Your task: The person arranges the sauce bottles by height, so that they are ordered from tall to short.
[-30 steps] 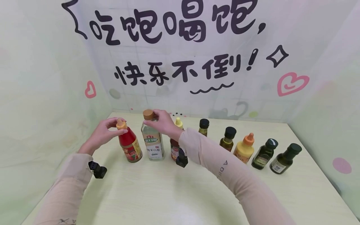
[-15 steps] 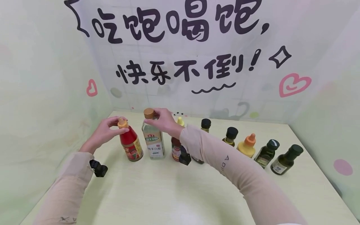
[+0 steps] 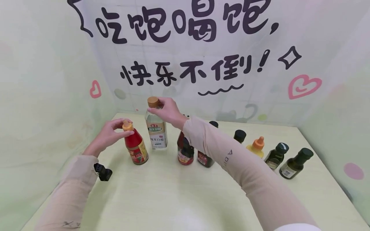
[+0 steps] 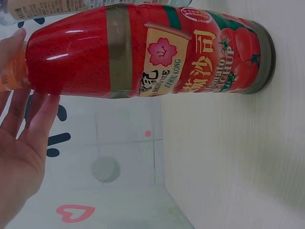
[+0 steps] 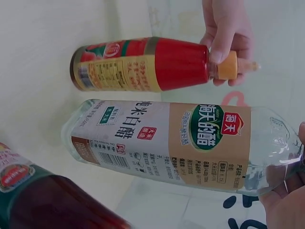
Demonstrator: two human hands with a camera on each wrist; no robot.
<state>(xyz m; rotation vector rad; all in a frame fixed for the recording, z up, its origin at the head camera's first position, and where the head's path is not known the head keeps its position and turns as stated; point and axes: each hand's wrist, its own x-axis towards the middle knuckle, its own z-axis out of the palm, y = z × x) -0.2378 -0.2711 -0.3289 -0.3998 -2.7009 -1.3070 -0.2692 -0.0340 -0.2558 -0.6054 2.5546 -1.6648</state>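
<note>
On the left of the table in the head view, my left hand (image 3: pixel 108 134) grips a red ketchup bottle (image 3: pixel 133 140) around its orange nozzle cap. The left wrist view shows that ketchup bottle (image 4: pixel 71 57) standing on the table, its tomato label in sight. Just right of it, my right hand (image 3: pixel 170 111) holds a clear bottle of white rice vinegar (image 3: pixel 156 133) by the neck, below its brown cap. The vinegar bottle (image 5: pixel 209 143) looks lifted off the table and nearly upright. In the right wrist view a gap separates it from the ketchup bottle (image 5: pixel 181 64).
A dark sauce bottle (image 3: pixel 185 157) stands right of the vinegar, with another (image 3: pixel 204 159) beside it, partly behind my right sleeve. Farther right are a yellow squeeze bottle (image 3: pixel 256 147) and two dark green bottles, one nearest the edge (image 3: pixel 295 164). A printed cloth wall closes the back.
My right hand has raised the vinegar bottle from the table. The left hand keeps its grip on the ketchup bottle, which has not visibly moved. The head view has shifted slightly.
</note>
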